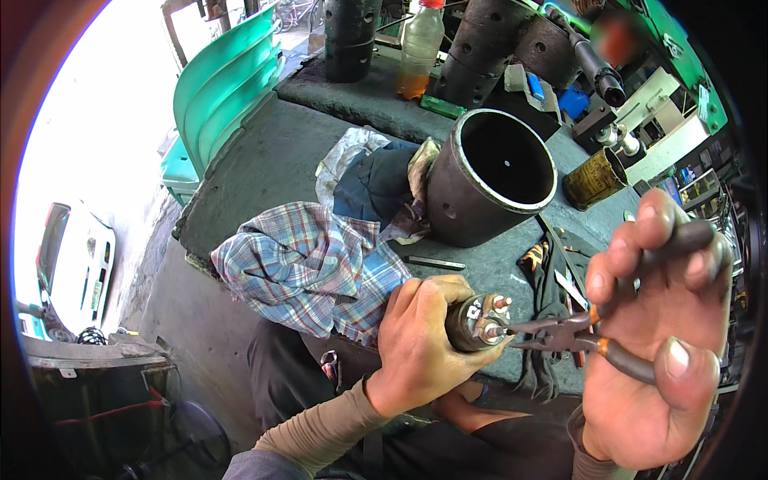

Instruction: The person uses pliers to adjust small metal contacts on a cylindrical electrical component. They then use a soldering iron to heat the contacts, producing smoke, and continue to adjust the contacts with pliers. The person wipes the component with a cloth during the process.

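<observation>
My left hand (418, 340) is wrapped around a dark cylindrical part (462, 328) that looks like a starter solenoid, with threaded metal studs and white marks on its end. That end faces up and to the right. In my right hand (640, 352) are needle-nose pliers (560, 333) with dark grips and orange bands. The handles are spread, fingers around the upper one and thumb at the lower one. The slim jaws stand slightly apart at the studs; whether they touch one is too small to tell. My left hand lies beside a plaid cloth (300, 268).
Beyond my hands stands a large dark metal cylinder (460, 188) on the workbench (272, 148), beside crumpled cloths (372, 184). A rusty can (594, 180), dark gloves (544, 320) and a thin metal bar (434, 262) lie around it. Farther back are a bottle (420, 48) and green stacked chairs (220, 84).
</observation>
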The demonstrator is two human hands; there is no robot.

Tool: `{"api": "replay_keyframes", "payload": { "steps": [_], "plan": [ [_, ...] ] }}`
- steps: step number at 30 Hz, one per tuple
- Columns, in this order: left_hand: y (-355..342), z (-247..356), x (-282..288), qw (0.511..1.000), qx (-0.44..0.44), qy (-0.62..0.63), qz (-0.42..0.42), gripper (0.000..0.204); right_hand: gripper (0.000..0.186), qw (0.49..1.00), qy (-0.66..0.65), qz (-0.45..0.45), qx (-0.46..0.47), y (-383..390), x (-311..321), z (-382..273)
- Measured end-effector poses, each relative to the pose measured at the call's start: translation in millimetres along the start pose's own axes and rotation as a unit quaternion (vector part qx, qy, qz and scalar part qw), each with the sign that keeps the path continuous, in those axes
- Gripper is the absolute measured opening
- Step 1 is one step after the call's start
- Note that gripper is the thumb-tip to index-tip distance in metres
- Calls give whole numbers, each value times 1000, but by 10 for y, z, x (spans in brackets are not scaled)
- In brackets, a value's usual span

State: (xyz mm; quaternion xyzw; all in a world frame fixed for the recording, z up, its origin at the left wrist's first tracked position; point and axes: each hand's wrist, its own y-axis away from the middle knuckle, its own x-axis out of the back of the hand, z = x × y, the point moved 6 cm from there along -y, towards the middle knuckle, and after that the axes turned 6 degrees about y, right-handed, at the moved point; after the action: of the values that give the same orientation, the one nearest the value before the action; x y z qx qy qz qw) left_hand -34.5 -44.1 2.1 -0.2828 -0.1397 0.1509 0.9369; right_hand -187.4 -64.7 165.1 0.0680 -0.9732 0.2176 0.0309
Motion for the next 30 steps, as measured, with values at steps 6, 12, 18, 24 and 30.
{"api": "replay_keyframes", "payload": {
  "steps": [6,12,18,24,30],
  "plan": [
    [4,-10,11,1000,-6,1,18,74,50,988,-74,-134,25,-79,-210,97],
    [16,-18,-21,1000,-14,6,16,75,52,989,-59,-132,31,-57,-223,68],
    [7,-29,9,1000,1,0,-5,76,56,997,-24,-71,23,-10,-142,110],
    [14,-39,8,1000,-12,-5,6,77,56,979,-78,-182,39,-78,-231,119],
    [8,-28,-1,1000,-11,-6,9,76,56,976,-81,-199,40,-105,-254,114]
  ]
}}
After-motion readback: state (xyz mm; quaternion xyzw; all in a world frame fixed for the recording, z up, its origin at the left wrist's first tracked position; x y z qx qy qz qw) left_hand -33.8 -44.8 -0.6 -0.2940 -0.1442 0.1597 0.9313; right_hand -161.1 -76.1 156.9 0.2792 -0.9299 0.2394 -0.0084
